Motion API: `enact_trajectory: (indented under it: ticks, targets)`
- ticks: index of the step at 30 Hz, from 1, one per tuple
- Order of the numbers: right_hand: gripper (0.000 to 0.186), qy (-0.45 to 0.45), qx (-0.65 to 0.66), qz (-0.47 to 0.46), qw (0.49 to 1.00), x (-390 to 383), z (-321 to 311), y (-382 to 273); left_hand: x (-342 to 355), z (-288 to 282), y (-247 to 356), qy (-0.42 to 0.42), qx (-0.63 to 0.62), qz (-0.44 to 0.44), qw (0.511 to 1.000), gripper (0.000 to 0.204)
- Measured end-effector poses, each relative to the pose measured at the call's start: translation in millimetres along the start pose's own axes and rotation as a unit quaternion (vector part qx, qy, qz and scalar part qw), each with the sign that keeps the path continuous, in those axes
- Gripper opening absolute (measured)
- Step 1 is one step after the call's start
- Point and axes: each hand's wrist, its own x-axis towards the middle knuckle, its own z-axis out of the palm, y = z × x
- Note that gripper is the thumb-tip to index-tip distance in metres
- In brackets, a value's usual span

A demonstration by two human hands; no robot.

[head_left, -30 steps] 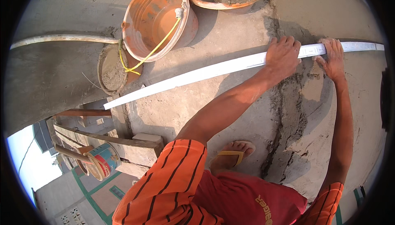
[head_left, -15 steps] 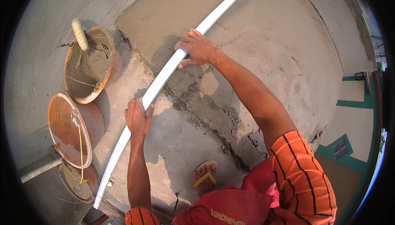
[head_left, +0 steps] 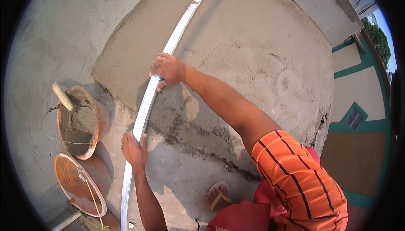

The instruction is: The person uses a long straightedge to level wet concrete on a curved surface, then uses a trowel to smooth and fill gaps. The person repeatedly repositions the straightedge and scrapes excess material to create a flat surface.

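A long, pale metal straightedge [head_left: 145, 104] runs from the lower left up past the top of the view. My left hand [head_left: 134, 150] is closed round its lower stretch. Farther up, my right hand [head_left: 167, 70] grips the same bar, fingers over its far side and thumb on the near side. Beyond the hands lies damp grey-brown mortar [head_left: 236, 28], smooth in its upper part and rough and crumbly along its lower border. The bar's upper part lies over the mortar and casts a narrow shadow there. Its lower end is cut off by the frame.
Left of the bar stands an orange bucket [head_left: 101, 121] with mortar and a tool with a wrapped handle [head_left: 63, 96] in it. Nearer is a second orange bucket [head_left: 102, 176] with a yellow cord. My sandalled foot [head_left: 219, 196] is below. A green-trimmed building [head_left: 358, 125] rises at right.
The straightedge now stands steeper in view, its upper end farther left. Both hands keep hold of it, and the right hand sits lower and farther left. The view itself has shifted.
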Motion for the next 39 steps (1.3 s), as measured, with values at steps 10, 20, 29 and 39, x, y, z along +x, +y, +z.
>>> enact_trajectory:
  ticks: [10, 20, 29, 39]
  targets:
    - [0.076, -0.067, 0.057, 0.006, 0.996, -51.6, -9.5, -31.6, -63.8, 8.2, 8.1, -0.054, 0.05, -0.014, 0.997, 0.045]
    - [0.059, 0.078, 0.01, 0.184, 0.98, -53.5, -37.6, -9.9, 52.2, 17.1, 46.7, 0.002, 0.038, 0.011, 0.999, 0.039]
    - [0.051, -0.059, 0.083, 0.25, 0.963, -271.8, -102.2, -22.9, 19.0, 43.3, 93.7, -0.003, -0.002, 0.133, 0.991, 0.035]
    - [0.045, -0.137, 0.113, 0.45, 0.875, -552.7, -187.1, -122.2, 65.3, 41.2, 86.2, -0.025, 0.036, 0.055, 0.997, 0.042]
